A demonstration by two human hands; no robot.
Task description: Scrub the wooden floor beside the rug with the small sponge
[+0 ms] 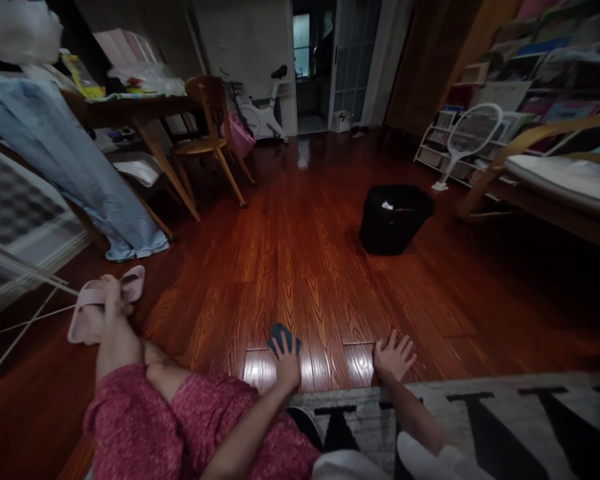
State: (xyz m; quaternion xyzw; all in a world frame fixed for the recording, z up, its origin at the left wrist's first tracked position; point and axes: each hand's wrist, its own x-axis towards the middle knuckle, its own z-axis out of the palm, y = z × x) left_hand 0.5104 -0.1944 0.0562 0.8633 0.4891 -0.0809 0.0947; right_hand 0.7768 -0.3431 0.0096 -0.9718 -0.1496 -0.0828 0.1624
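My left hand lies with its fingers spread over a small dark blue-grey cloth on the glossy red-brown wooden floor. Part of the cloth is hidden under the fingers and palm. To the right, my right hand rests palm down on the bare boards, fingers apart, holding nothing. It is just beyond the edge of a grey and black patterned rug.
A black waste bin stands ahead on the right. A white racket-shaped item stands near the shelves. At left are a wooden chair, hanging jeans and pink slippers by my bent legs.
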